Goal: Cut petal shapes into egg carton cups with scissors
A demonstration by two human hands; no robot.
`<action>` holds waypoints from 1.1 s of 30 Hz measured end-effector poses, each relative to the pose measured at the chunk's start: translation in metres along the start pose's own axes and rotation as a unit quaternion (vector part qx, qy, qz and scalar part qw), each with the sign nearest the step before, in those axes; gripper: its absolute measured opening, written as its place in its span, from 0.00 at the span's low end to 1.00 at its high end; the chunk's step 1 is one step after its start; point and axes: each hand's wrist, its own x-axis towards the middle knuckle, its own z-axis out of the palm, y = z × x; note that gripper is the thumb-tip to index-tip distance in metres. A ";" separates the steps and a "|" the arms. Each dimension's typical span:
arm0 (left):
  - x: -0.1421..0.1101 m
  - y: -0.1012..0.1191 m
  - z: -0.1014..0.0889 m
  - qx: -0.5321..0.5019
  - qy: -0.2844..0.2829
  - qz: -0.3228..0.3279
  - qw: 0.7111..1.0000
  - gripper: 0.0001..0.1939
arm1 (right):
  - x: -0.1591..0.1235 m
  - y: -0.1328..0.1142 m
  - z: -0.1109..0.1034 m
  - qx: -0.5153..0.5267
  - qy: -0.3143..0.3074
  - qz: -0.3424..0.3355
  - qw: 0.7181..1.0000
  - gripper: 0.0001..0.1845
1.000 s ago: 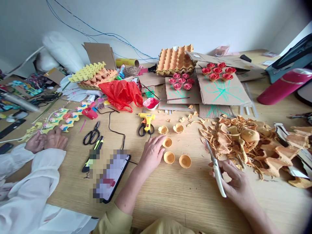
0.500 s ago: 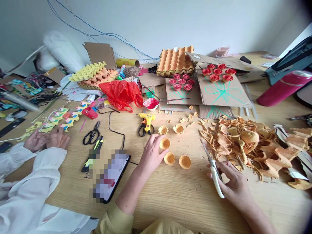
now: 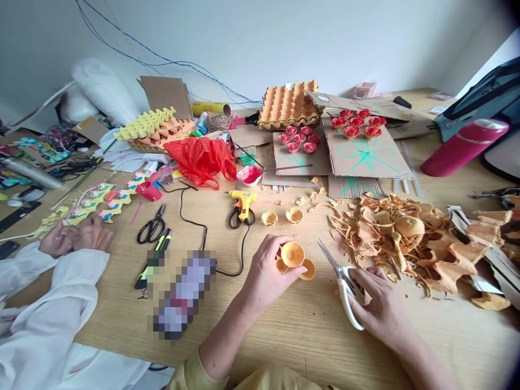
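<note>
Between thumb and fingers, my left hand point(image 3: 271, 265) holds up an orange egg-carton cup point(image 3: 293, 254), its round mouth facing me. Below and behind it, two more cups are partly covered, one a plain cup point(image 3: 308, 270) to the right. My right hand point(image 3: 376, 303) grips white-handled scissors point(image 3: 348, 303), with the blades pointing up and left toward the cups and slightly parted. Farther back stand two layered cups with petal-like rims, a left one point(image 3: 268, 218) and a right one point(image 3: 294, 215).
A heap of carton scraps point(image 3: 390, 233) lies right of the scissors. A yellow glue gun point(image 3: 242, 201), black scissors point(image 3: 151, 227) and a pixelated phone point(image 3: 184, 298) are to the left. Red paper flowers point(image 3: 352, 131) stand on cardboard behind. Another person's hands point(image 3: 79, 235) work at far left.
My left hand has lifted one cup off the table and brought it nearer, turned toward me. My right hand has shifted slightly left with the white-handled scissors.
</note>
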 end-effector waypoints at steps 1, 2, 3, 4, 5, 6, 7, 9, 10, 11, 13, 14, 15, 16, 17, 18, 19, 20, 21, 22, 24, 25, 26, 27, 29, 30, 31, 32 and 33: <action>0.000 0.001 0.001 -0.001 0.004 -0.002 1.000 0.25 | 0.001 -0.001 0.000 -0.006 -0.004 -0.004 1.000 0.04; 0.000 0.003 0.002 -0.002 0.007 -0.004 1.000 0.26 | 0.001 -0.002 0.000 -0.011 -0.010 -0.005 1.000 0.04; 0.000 0.004 0.004 -0.002 0.009 -0.006 1.000 0.25 | 0.002 -0.004 0.000 -0.015 -0.018 -0.005 1.000 0.04; -0.001 0.005 0.005 -0.002 0.010 -0.009 1.000 0.25 | 0.002 -0.005 0.000 -0.019 -0.026 -0.004 0.999 0.04; -0.001 0.007 0.006 -0.004 0.012 -0.011 1.000 0.25 | 0.002 -0.007 0.000 -0.021 -0.033 -0.005 0.999 0.05; -0.001 0.008 0.007 -0.006 0.012 -0.012 1.000 0.25 | 0.003 -0.008 0.000 -0.022 -0.039 -0.005 0.999 0.05; -0.002 0.009 0.009 -0.010 0.013 -0.012 1.000 0.24 | 0.003 -0.010 0.000 -0.024 -0.044 -0.006 0.999 0.06; -0.002 0.011 0.010 -0.016 0.014 -0.008 1.000 0.24 | 0.004 -0.012 0.000 -0.026 -0.048 -0.006 0.999 0.07; -0.003 0.012 0.011 -0.018 0.015 -0.006 1.000 0.24 | 0.005 -0.013 0.000 -0.027 -0.049 -0.005 0.998 0.07; -0.003 0.014 0.012 -0.020 0.016 -0.004 1.000 0.24 | 0.005 -0.014 0.000 -0.027 -0.051 -0.003 0.998 0.07; -0.004 0.016 0.014 -0.022 0.020 -0.002 1.000 0.24 | 0.006 -0.015 0.000 -0.027 -0.055 0.000 0.998 0.07; -0.005 0.016 0.015 -0.024 0.023 0.000 0.999 0.25 | 0.006 -0.016 0.000 -0.026 -0.056 0.001 0.998 0.07; -0.006 0.017 0.016 -0.025 0.026 0.004 0.999 0.25 | 0.006 -0.016 0.001 -0.025 -0.057 0.002 0.998 0.07; -0.007 0.017 0.017 -0.025 0.029 0.007 0.999 0.25 | 0.006 -0.016 0.001 -0.025 -0.059 0.003 0.998 0.07; -0.008 0.017 0.019 -0.023 0.032 0.009 0.999 0.25 | 0.006 -0.017 0.001 -0.025 -0.059 0.005 0.998 0.07; -0.009 0.017 0.020 -0.021 0.034 0.011 0.999 0.25 | 0.006 -0.018 0.002 -0.026 -0.059 0.006 0.998 0.07; -0.010 0.017 0.022 -0.017 0.035 0.011 0.999 0.25 | 0.006 -0.018 0.002 -0.027 -0.058 0.007 0.998 0.07; -0.011 0.017 0.023 -0.014 0.037 0.011 0.999 0.25 | 0.006 -0.019 0.003 -0.029 -0.059 0.008 0.998 0.07; -0.012 0.017 0.025 -0.011 0.039 0.011 0.999 0.25 | 0.006 -0.019 0.003 -0.030 -0.059 0.009 0.998 0.07; -0.013 0.017 0.026 -0.008 0.042 0.010 0.999 0.26 | 0.006 -0.019 0.003 -0.030 -0.059 0.009 0.998 0.07; -0.015 0.018 0.028 -0.006 0.047 0.009 0.999 0.27 | 0.006 -0.019 0.005 -0.030 -0.058 0.005 0.998 0.06; -0.015 0.018 0.029 -0.005 0.049 0.009 0.999 0.27 | 0.006 -0.019 0.005 -0.029 -0.056 0.002 0.998 0.06; -0.016 0.019 0.029 -0.004 0.052 0.010 0.999 0.28 | 0.006 -0.018 0.005 -0.028 -0.055 -0.002 0.998 0.07; -0.016 0.019 0.030 -0.003 0.055 0.011 0.998 0.28 | 0.006 -0.018 0.006 -0.026 -0.055 -0.004 0.998 0.08; -0.016 0.020 0.031 -0.001 0.064 0.019 0.998 0.28 | 0.005 -0.016 0.006 -0.020 -0.055 -0.006 0.998 0.09; -0.016 0.021 0.031 0.001 0.067 0.024 0.997 0.28 | 0.004 -0.016 0.006 -0.015 -0.053 -0.007 0.998 0.10; -0.016 0.021 0.031 0.001 0.071 0.030 0.997 0.27 | 0.004 -0.016 0.006 -0.011 -0.050 -0.007 0.999 0.11; -0.016 0.022 0.031 0.000 0.073 0.035 0.997 0.27 | 0.003 -0.015 0.006 -0.006 -0.046 -0.008 0.999 0.11; -0.016 0.023 0.031 -0.002 0.074 0.038 0.996 0.27 | 0.003 -0.015 0.006 -0.003 -0.042 -0.009 0.999 0.12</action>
